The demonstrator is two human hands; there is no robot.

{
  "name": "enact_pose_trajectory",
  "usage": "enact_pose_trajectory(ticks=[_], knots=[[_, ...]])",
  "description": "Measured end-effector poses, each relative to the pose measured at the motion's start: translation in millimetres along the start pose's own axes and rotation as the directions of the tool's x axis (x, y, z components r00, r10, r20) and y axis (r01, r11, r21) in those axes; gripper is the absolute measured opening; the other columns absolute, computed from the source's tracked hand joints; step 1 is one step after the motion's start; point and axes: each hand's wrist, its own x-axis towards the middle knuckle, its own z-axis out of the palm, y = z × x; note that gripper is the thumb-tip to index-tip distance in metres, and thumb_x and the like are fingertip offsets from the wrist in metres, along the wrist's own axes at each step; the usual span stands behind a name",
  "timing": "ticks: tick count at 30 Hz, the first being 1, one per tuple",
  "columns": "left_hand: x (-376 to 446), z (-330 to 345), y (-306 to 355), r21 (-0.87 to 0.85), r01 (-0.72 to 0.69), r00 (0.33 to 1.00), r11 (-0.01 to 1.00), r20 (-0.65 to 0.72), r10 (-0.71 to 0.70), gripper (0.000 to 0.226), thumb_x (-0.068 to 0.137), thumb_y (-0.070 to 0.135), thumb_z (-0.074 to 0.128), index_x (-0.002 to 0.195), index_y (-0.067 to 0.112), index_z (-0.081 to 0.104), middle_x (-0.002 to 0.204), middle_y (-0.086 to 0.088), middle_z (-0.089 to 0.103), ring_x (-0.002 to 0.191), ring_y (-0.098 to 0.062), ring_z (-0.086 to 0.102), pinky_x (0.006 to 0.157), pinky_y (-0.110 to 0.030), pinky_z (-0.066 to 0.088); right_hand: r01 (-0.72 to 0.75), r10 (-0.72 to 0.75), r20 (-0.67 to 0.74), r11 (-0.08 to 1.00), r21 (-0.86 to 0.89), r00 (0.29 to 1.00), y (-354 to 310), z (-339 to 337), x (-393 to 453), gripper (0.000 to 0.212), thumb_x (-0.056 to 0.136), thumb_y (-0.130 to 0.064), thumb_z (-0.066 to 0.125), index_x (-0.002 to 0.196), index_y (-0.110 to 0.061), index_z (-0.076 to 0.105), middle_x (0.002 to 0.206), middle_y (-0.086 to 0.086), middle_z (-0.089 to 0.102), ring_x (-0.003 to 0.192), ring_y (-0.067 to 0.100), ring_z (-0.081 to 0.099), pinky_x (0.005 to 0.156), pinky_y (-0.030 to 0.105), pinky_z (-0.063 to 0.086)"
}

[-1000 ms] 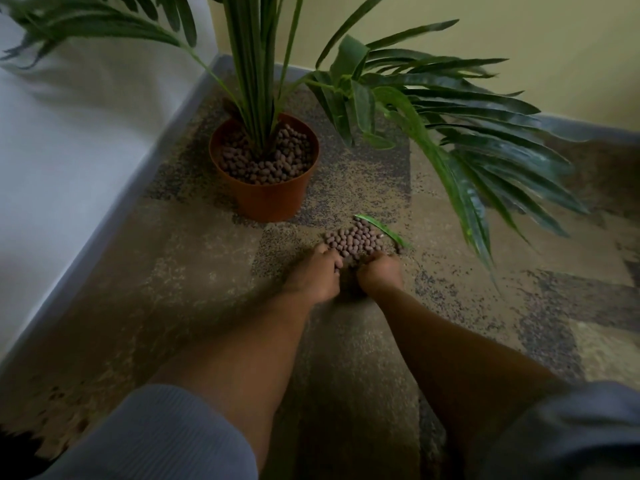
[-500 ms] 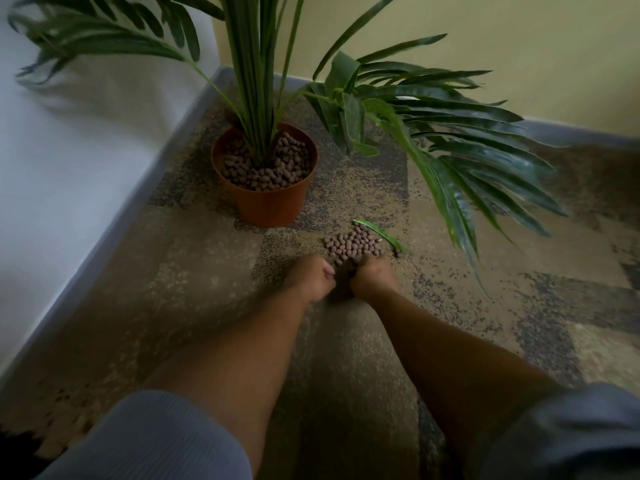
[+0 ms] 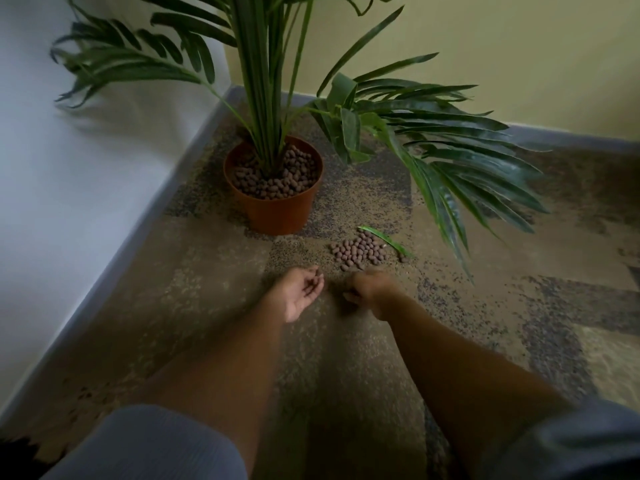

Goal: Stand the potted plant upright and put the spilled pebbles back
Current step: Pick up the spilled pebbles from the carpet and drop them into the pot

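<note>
Two hands work low over the carpet [image 3: 346, 358]: the left hand [image 3: 300, 294] lies palm-up and cupped, seemingly cradling a few pebbles to carry, while the right hand [image 3: 372, 294] is blurred and curled, and I cannot tell what it holds. Left of centre the pot [image 3: 275, 211] already stands upright by the wall [image 3: 69, 185], so the spilled pebbles [image 3: 360, 254] remain just beyond the fingers; a fallen leaf [image 3: 384, 240] touches their right edge, and drooping fronds [image 3: 450, 161] overhang that side.

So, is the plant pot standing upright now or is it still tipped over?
Upright. The pot stands on its base on the carpet, rim level, with pebbles inside and the stems rising from it.
</note>
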Motion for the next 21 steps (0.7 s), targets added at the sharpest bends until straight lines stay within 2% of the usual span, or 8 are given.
enact_pose_trajectory(ticks=[1, 2, 5, 8, 11, 15, 19, 21], knots=[[-2.8, -2.4, 1.9, -0.079, 0.011, 1.000, 0.997, 0.015, -0.010, 0.026, 0.097, 0.003, 0.042, 0.116, 0.001, 0.059, 0.104, -0.014, 0.061, 0.089, -0.019, 0.059, 0.078, -0.028, 0.055, -0.072, 0.057, 0.071, 0.969, 0.238, 0.996, -1.6, 2.4, -3.5, 0.005, 0.087, -0.003, 0.059, 0.089, -0.007, 0.057, 0.093, 0.010, 0.058, 0.080, 0.019, 0.061, 0.058, 0.023, 0.057], [-5.2, -4.3, 3.9, -0.139, 0.010, 1.000, 0.990, 0.023, -0.006, 0.025, 0.095, 0.005, 0.042, 0.113, 0.001, 0.059, 0.101, -0.014, 0.061, 0.089, -0.021, 0.059, 0.079, -0.029, 0.054, -0.129, 0.081, 0.136, 0.909, 0.397, 0.987, -1.9, 4.3, -6.1, 0.007, 0.087, 0.001, 0.054, 0.089, -0.006, 0.055, 0.094, 0.010, 0.054, 0.080, 0.018, 0.057, 0.054, 0.021, 0.055], [-8.6, -4.3, 10.2, -0.245, -0.013, 1.000, 0.969, 0.013, 0.017, 0.019, 0.092, 0.014, 0.047, 0.104, 0.005, 0.059, 0.095, -0.011, 0.061, 0.087, -0.020, 0.058, 0.078, -0.029, 0.052, -0.224, 0.037, 0.295, 0.742, 0.632, 0.955, -3.6, 11.7, -11.5, 0.013, 0.084, 0.003, 0.041, 0.089, -0.009, 0.046, 0.093, 0.011, 0.046, 0.080, 0.019, 0.050, 0.052, 0.021, 0.054], [-10.3, -1.1, 19.3, -0.288, -0.049, 0.998, 0.956, -0.047, 0.037, 0.013, 0.092, 0.022, 0.055, 0.089, 0.010, 0.057, 0.082, -0.004, 0.056, 0.076, -0.015, 0.052, 0.067, -0.024, 0.046, -0.222, -0.030, 0.339, 0.702, 0.677, 0.940, -12.6, 22.0, -17.9, 0.010, 0.084, -0.003, 0.037, 0.086, -0.007, 0.045, 0.087, 0.012, 0.050, 0.081, 0.024, 0.055, 0.060, 0.025, 0.057], [-12.9, 2.0, 32.0, -0.355, -0.079, 0.996, 0.931, -0.064, 0.060, 0.017, 0.092, 0.023, 0.056, 0.077, 0.015, 0.052, 0.071, 0.000, 0.051, 0.064, -0.012, 0.047, 0.060, -0.021, 0.040, -0.181, -0.029, 0.288, 0.714, 0.676, 0.957, -29.5, 34.3, -23.6, 0.015, 0.093, -0.012, 0.040, 0.082, -0.006, 0.049, 0.084, 0.013, 0.054, 0.090, 0.026, 0.058, 0.075, 0.032, 0.057], [-21.5, 10.9, 58.3, -0.456, -0.135, 0.989, 0.880, -0.115, 0.092, 0.019, 0.095, 0.022, 0.053, 0.078, 0.014, 0.052, 0.073, -0.001, 0.053, 0.065, -0.011, 0.051, 0.059, -0.019, 0.043, -0.114, -0.049, 0.193, 0.660, 0.743, 0.980, -61.3, 53.5, -31.8, 0.027, 0.095, -0.009, 0.037, 0.069, -0.012, 0.042, 0.060, 0.006, 0.042, 0.068, 0.017, 0.048, 0.098, 0.040, 0.052], [-36.5, 30.0, 101.1, -0.487, -0.243, 0.968, 0.839, -0.181, 0.175, 0.024, 0.097, 0.012, 0.041, 0.075, 0.010, 0.049, 0.068, -0.002, 0.048, 0.059, -0.010, 0.049, 0.057, -0.017, 0.045, -0.037, -0.211, 0.201, 0.594, 0.804, 0.957, -102.8, 75.2, -51.2, 0.026, 0.087, -0.004, 0.034, 0.063, -0.013, 0.040, 0.066, 0.010, 0.041, 0.081, 0.025, 0.051, 0.105, 0.044, 0.047], [-46.7, 38.9, 124.4, -0.488, -0.300, 0.953, 0.820, -0.185, 0.238, 0.026, 0.097, 0.010, 0.036, 0.074, 0.009, 0.049, 0.068, -0.004, 0.046, 0.058, -0.011, 0.047, 0.059, -0.018, 0.047, -0.004, -0.318, 0.216, 0.555, 0.832, 0.923, -124.1, 83.1, -59.8, 0.024, 0.086, -0.003, 0.033, 0.073, -0.004, 0.054, 0.077, 0.016, 0.051, 0.084, 0.027, 0.057, 0.104, 0.044, 0.047]])
